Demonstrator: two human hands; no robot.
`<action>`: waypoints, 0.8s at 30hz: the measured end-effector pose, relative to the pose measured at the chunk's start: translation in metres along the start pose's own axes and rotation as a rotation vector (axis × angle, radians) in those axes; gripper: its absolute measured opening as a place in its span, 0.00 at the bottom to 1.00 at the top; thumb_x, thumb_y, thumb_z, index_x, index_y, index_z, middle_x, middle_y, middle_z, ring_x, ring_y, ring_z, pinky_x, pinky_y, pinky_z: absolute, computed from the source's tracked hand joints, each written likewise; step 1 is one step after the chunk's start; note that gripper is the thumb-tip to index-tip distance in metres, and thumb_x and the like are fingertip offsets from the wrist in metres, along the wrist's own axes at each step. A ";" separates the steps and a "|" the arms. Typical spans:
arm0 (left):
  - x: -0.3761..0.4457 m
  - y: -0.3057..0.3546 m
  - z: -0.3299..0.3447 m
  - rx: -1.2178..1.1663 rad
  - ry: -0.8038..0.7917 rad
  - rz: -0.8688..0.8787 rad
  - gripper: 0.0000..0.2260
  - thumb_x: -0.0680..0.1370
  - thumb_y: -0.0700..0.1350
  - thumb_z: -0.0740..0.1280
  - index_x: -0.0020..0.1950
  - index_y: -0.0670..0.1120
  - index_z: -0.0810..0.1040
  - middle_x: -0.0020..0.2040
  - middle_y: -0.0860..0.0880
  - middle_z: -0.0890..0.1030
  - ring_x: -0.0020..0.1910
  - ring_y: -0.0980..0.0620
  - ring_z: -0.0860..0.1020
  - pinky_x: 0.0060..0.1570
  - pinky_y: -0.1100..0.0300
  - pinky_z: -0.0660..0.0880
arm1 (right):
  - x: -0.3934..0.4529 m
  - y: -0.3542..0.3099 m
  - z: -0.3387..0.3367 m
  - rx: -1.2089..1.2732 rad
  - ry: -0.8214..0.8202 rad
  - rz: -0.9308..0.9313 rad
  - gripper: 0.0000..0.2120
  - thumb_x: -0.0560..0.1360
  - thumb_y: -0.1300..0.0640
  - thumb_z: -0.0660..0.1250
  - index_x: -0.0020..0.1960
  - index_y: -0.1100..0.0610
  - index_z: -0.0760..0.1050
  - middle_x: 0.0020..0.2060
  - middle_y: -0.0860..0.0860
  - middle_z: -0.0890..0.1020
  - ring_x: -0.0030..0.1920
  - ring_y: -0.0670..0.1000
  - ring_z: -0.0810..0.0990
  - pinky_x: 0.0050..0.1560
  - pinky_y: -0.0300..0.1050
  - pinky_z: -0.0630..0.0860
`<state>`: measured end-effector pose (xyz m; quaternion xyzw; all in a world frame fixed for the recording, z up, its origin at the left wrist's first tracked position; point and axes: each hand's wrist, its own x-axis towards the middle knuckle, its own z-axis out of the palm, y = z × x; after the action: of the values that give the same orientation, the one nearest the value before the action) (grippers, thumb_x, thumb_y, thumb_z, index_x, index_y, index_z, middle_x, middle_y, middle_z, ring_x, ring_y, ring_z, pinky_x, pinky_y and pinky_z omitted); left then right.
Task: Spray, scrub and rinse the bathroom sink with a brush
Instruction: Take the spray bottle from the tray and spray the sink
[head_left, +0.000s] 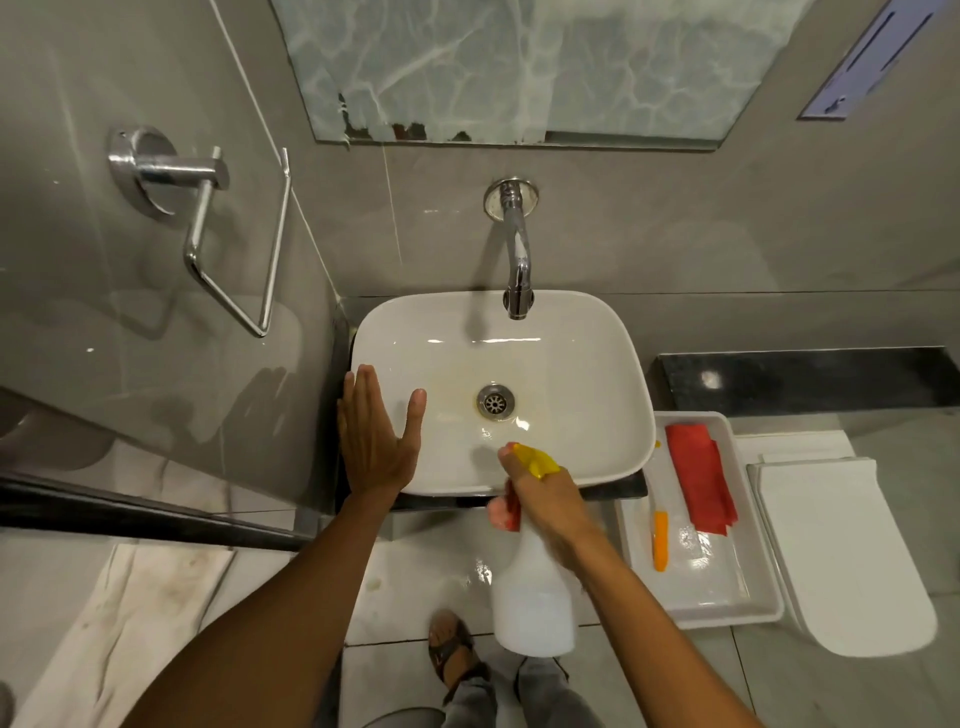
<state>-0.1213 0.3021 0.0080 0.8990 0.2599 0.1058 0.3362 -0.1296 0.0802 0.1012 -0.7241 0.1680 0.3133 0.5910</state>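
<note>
Sink (571, 332) | left hand (376, 441) flat on rim | right hand (545, 499) grips spray bottle (532, 597)

You're in a tiled bathroom: white basin (571, 364) w/ chrome wall tap (517, 249), mirror (519, 62) above, towel ring (228, 234) at left, toilet lid (841, 561) at right.

White sink (587, 364), yellow-nozzled white spray bottle (532, 597), red cloth (701, 483).
</note>
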 end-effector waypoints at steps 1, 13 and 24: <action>0.000 0.001 0.001 0.004 0.012 -0.009 0.48 0.79 0.77 0.43 0.88 0.45 0.54 0.88 0.45 0.56 0.88 0.45 0.54 0.86 0.41 0.54 | 0.001 -0.006 0.007 0.008 -0.025 0.000 0.18 0.83 0.44 0.67 0.44 0.56 0.80 0.32 0.57 0.86 0.36 0.58 0.85 0.43 0.51 0.84; 0.000 -0.002 0.007 -0.039 0.069 -0.065 0.44 0.81 0.76 0.42 0.88 0.47 0.54 0.88 0.47 0.58 0.87 0.46 0.56 0.85 0.46 0.58 | 0.051 -0.059 0.051 -0.046 0.046 -0.050 0.19 0.82 0.40 0.65 0.45 0.55 0.80 0.40 0.58 0.90 0.48 0.63 0.90 0.60 0.61 0.84; 0.000 -0.004 0.008 -0.029 0.057 -0.102 0.44 0.81 0.76 0.42 0.89 0.50 0.54 0.88 0.48 0.57 0.87 0.46 0.57 0.85 0.46 0.58 | 0.076 -0.072 -0.022 0.067 0.327 -0.026 0.21 0.80 0.39 0.66 0.50 0.58 0.81 0.41 0.59 0.89 0.52 0.67 0.88 0.59 0.62 0.84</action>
<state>-0.1201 0.2999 -0.0005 0.8763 0.3131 0.1180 0.3467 -0.0232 0.0863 0.1076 -0.7473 0.2627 0.1779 0.5839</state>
